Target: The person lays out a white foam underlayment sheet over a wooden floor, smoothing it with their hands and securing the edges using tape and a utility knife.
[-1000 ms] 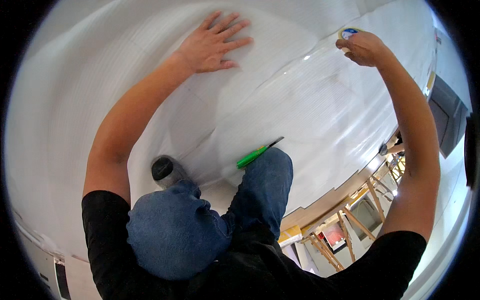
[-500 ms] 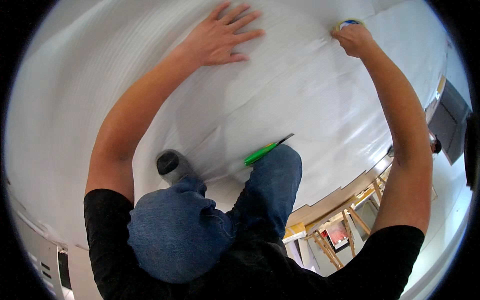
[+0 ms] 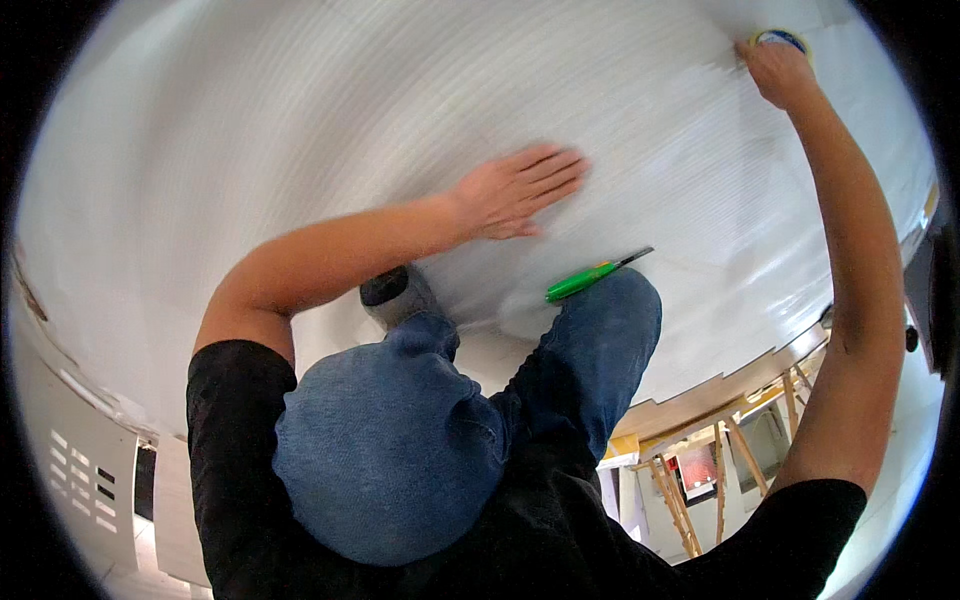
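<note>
In the upper right of the frame, the right hand (image 3: pixel 778 72) is closed around a roll of adhesive tape (image 3: pixel 786 37), whose pale yellow rim and blue inner ring show just above the knuckles. Its arm reaches up along the right side of the picture. The left hand (image 3: pixel 518 193) is near the centre, palm down, with the fingers straight and close together and the thumb slightly apart. It holds nothing visible and is blurred at the fingertips; whether the palm presses on the white ribbed sheet (image 3: pixel 680 175) beneath it cannot be told. That sheet fills most of the upper and middle frame, smooth in places and faintly creased in others.

Below and right of the left hand lies a green utility knife (image 3: pixel 582 282), its dark blade pointing to the upper right. It sits right along the top of the right knee (image 3: pixel 622 320), in blue jeans; whether the two touch is unclear. The other bent knee (image 3: pixel 385 450) takes up the lower centre, with a foot in a grey sock (image 3: pixel 412 296) showing above it, partly behind the left forearm.

At the lower right, a brown stepped edge (image 3: pixel 700 392) borders the sheet, with wooden legs (image 3: pixel 720 475) beyond. A slotted grey panel (image 3: pixel 82 455) stands at the lower left.
</note>
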A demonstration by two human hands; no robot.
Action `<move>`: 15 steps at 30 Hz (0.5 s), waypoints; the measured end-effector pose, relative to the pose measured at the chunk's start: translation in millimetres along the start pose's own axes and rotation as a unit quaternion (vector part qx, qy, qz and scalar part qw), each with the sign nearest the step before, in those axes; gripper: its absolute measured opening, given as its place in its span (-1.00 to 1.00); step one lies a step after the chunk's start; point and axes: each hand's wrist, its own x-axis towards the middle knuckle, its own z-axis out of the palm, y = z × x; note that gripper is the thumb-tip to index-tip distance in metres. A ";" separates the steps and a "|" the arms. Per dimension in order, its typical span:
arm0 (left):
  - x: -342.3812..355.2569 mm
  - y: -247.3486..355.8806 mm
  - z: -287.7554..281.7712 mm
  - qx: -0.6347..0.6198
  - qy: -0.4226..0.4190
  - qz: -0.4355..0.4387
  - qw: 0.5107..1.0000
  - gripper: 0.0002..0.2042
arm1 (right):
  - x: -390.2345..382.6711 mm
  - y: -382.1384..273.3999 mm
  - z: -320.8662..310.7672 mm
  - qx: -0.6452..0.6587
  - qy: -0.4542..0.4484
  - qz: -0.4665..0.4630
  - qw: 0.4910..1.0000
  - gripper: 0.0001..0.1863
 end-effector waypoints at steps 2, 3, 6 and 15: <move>-45.3 17.5 22.3 -0.016 -0.035 0.000 0.999 -0.04 | -2.2 -3.0 -0.3 -0.002 -0.003 0.010 1.000 -0.56; -64.3 23.6 29.6 -0.025 -0.050 -0.004 0.998 -0.03 | -0.2 1.0 4.6 0.010 -0.013 0.010 1.000 -0.52; -109.2 41.5 40.0 -0.042 -0.088 0.004 0.995 -0.03 | -5.1 -0.7 16.9 0.023 -0.034 0.034 0.999 -0.49; -121.2 55.3 21.5 0.000 -0.109 -0.070 0.992 -0.15 | -44.0 -118.8 -113.3 0.079 0.089 0.171 0.978 -0.60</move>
